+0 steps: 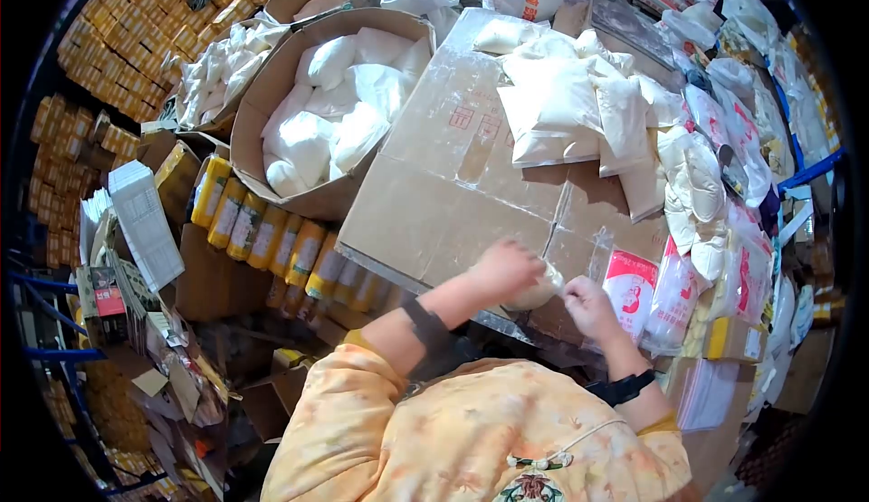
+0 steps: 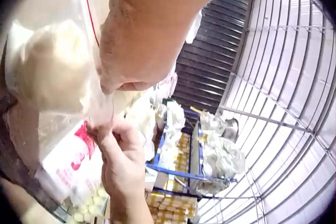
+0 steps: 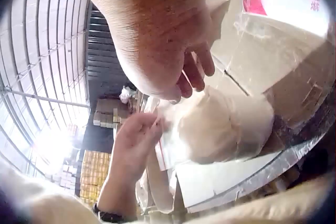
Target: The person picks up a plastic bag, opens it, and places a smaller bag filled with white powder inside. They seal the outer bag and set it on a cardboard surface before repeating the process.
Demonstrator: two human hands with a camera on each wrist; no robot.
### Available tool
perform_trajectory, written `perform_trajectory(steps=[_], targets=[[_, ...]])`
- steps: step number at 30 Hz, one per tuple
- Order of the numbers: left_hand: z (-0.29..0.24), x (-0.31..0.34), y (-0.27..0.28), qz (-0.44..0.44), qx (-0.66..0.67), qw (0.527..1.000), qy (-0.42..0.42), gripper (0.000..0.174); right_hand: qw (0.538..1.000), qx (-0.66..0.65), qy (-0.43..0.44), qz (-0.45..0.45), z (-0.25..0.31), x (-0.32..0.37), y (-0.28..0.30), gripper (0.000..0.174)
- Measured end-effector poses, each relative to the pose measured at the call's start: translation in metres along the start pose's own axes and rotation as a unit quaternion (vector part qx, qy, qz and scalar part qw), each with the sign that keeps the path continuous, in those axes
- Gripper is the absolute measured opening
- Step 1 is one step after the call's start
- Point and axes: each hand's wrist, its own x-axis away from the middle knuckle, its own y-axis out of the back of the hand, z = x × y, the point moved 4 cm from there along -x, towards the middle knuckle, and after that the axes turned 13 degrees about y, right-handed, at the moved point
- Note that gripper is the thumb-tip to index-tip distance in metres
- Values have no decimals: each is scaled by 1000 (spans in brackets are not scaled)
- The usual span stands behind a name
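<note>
A clear zip bag of pale powder (image 1: 532, 297) lies at the front edge of the cardboard, between the two hands. Its red zip line runs beside the bulging bag (image 2: 55, 69) in the left wrist view. My left hand (image 1: 509, 269) pinches the bag's open-end strip from one side; in the right wrist view this hand (image 3: 135, 139) has thumb and finger together at the strip. On the other side my right hand (image 1: 590, 308) pinches the same strip between thumb and forefinger, as the right hand (image 2: 123, 155) in the left wrist view shows. The bag (image 3: 223, 129) looks rounded and full.
Filled powder bags (image 1: 552, 108) are piled at the back of the cardboard surface (image 1: 425, 203). Red-and-white packets (image 1: 629, 292) lie right of the hands. A large carton (image 1: 249, 144) of white bags stands left, above yellow rolls (image 1: 267, 238).
</note>
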Motion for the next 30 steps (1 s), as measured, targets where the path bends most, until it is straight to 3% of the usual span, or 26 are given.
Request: perform_trajectory(steps=[2,4,7,13,16,22,25,30], targets=[[-20,-8,-17,68,5,997,-19,14,1000,10,10,15,12,-3,-4,8],[-25,-9,-23,59,28,998,-23,12,998,-16,-44,-30,12,-1,-2,11],[-30,-7,-26,49,57,997,-22,12,998,-15,-42,-51,8,1,2,15],[-32,-6,-17,33,88,995,-12,15,989,129,61,-45,15,-6,-4,16],[-26,0,-15,20,110,994,-15,15,985,132,108,-22,24,-11,-3,14],[-23,1,-11,31,124,992,-18,13,982,151,111,-3,25,-18,-9,10],[-19,3,-14,34,121,992,-18,13,973,181,128,65,22,-18,-9,9],[1,16,-2,47,90,995,-18,14,977,159,138,13,28,-19,-3,8]])
